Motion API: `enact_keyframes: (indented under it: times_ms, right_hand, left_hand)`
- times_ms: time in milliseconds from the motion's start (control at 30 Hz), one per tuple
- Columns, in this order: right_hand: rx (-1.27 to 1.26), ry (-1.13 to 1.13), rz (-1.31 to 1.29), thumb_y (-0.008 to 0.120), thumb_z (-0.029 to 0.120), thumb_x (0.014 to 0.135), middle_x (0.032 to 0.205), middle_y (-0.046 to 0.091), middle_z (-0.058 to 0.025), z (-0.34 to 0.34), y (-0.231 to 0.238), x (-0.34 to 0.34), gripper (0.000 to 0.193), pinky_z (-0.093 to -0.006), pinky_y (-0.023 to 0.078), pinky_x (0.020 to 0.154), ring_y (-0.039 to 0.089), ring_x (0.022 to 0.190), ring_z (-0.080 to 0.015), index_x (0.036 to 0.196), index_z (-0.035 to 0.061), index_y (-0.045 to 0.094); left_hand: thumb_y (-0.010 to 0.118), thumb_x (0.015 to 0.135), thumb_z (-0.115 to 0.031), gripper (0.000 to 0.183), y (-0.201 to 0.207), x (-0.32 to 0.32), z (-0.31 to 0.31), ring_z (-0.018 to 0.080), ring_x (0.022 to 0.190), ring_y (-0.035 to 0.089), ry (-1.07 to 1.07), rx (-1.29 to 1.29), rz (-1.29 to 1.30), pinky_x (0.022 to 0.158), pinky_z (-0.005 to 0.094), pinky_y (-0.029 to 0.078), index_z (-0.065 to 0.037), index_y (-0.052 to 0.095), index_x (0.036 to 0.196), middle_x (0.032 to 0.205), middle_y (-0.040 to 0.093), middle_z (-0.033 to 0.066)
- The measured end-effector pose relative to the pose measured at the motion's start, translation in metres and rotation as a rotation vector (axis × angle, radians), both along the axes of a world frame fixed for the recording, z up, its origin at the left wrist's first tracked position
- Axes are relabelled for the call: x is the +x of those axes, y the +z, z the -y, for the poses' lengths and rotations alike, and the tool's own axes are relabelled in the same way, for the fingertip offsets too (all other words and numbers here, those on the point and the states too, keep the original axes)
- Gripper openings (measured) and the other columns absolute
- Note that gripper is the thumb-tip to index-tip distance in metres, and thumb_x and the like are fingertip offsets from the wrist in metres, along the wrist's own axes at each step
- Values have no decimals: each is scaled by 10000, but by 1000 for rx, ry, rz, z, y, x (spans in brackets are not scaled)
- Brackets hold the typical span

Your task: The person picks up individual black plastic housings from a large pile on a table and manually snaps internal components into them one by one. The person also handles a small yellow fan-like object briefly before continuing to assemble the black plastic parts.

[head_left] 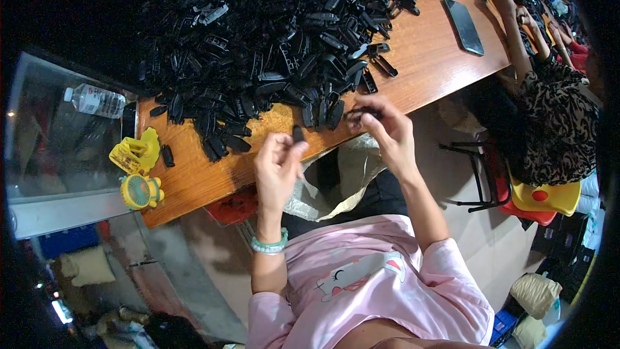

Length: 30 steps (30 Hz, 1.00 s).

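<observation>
Between the thumb and fingers of my left hand is a small black plastic piece, held upright just off the table's front edge. My right hand is closed on another small black plastic part, mostly covered by the fingers. The two hands are apart, over the near edge of the table. A large heap of black plastic parts, long and clip-like, spreads just beyond them. Below the hands an open whitish sack lies at my lap.
The wooden table carries a dark phone at right. A yellow stand and small yellow fan are at its left corner, near a plastic bottle by the glass. Another person sits at right by a yellow-and-red stool.
</observation>
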State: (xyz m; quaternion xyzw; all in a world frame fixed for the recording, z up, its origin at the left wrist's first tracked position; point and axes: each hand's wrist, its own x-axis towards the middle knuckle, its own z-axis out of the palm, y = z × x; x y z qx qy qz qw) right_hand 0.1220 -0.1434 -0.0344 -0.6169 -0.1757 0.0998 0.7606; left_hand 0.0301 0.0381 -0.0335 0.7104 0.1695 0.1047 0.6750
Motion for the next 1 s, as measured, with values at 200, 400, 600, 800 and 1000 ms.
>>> enact_keyframes:
  times_ms: [200,400,600,800,1000]
  right_hand:
    - [-95,225,252,488,102,921,1037,590,-162,8,21,-32,303,-286,480,754,610,814,-173,1169,-59,555]
    - [-435,243,430,514,-13,855,1058,564,-191,16,27,-34,421,-352,451,800,580,893,-317,1274,8,479]
    - [-467,300,513,544,-33,817,1026,551,-207,19,22,-37,419,-384,452,800,554,931,-373,1230,-29,469]
    - [-534,273,642,562,-42,791,1001,548,-218,18,24,-41,419,-405,463,754,557,913,-393,1198,-46,464]
    - [-464,451,497,580,-60,777,996,548,-203,21,19,-32,427,-390,468,747,568,850,-374,1193,-47,483]
  left_hand:
    - [621,818,33,342,7,-19,21,112,581,586,-201,50,180,495,207,455,63,531,1146,784,626,89]
    - [635,820,-10,210,11,-24,27,108,588,609,-145,86,189,512,217,484,62,586,1011,799,614,81]
    - [656,798,-19,204,16,-22,26,156,575,605,-127,281,287,517,258,459,61,587,972,800,610,109]
    - [671,767,34,191,22,-18,29,108,540,560,-124,384,297,494,220,444,81,594,936,804,619,94]
    - [711,743,3,241,24,-17,28,119,542,557,-161,557,276,485,226,436,69,600,946,783,616,111]
